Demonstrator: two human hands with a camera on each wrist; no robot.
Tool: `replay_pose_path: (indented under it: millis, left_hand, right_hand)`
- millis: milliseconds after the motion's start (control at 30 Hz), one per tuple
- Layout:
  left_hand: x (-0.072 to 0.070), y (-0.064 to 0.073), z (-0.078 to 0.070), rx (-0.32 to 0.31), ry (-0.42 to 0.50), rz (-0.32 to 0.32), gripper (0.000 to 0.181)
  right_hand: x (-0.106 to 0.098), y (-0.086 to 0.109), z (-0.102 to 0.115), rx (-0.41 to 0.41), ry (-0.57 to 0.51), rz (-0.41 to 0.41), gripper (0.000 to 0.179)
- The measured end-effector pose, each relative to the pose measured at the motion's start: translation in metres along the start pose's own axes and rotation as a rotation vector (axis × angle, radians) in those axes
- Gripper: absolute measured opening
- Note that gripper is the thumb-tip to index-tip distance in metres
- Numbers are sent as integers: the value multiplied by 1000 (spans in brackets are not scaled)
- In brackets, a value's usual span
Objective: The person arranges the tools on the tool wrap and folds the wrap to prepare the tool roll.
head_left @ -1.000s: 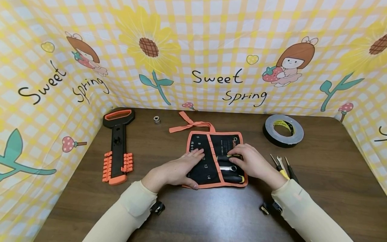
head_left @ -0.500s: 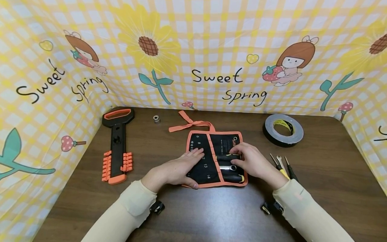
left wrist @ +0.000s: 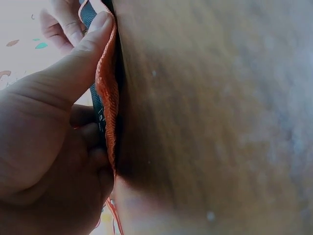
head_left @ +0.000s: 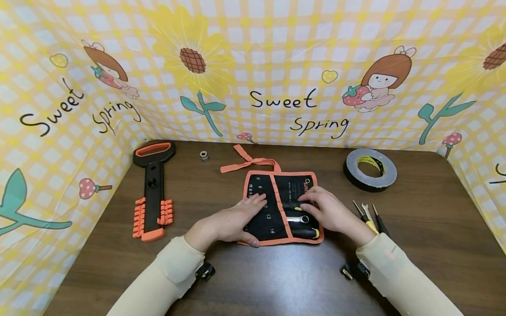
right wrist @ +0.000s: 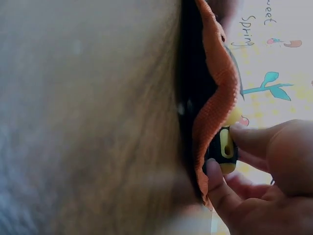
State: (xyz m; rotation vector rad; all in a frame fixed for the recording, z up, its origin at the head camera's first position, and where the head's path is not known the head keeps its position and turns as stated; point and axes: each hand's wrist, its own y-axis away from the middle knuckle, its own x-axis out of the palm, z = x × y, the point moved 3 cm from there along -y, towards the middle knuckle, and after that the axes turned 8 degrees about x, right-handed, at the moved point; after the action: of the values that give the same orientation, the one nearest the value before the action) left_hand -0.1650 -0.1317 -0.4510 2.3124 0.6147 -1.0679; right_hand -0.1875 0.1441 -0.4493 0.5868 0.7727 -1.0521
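A black fabric tool pouch (head_left: 294,188) with orange trim lies unrolled on the table, its pockets numbered. My left hand (head_left: 233,219) lies flat over its left half, fingers straight, thumb along the near edge; the left wrist view shows the thumb (left wrist: 85,54) on the orange trim. My right hand (head_left: 328,208) pinches the end of a black-and-yellow screwdriver handle (right wrist: 226,147) between thumb and fingers, at the pouch's right side. Its shaft is hidden in the pocket. Below it in the pouch sit a ring-end wrench (head_left: 298,219) and another black-and-yellow handle (head_left: 304,231).
Left of the pouch lies a black-and-orange socket holder (head_left: 154,193), with a small metal socket (head_left: 204,156) near it. A tape roll (head_left: 370,170) stands at the back right. Loose screwdrivers and an open-end wrench (head_left: 366,211) lie beside my right forearm. Orange ties (head_left: 253,162) trail behind the pouch.
My right hand shifts slightly right, then back left over the screwdriver handle, covering more of its end now. The left hand stays in place on the pouch.
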Motion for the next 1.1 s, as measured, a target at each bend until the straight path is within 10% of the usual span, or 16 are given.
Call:
replay_pose_path:
  millis: [1100]
  left_hand:
    - [0,1,0,2,10,4,109]
  right_hand:
    - [-2,-2,-6,74,-66,46,30]
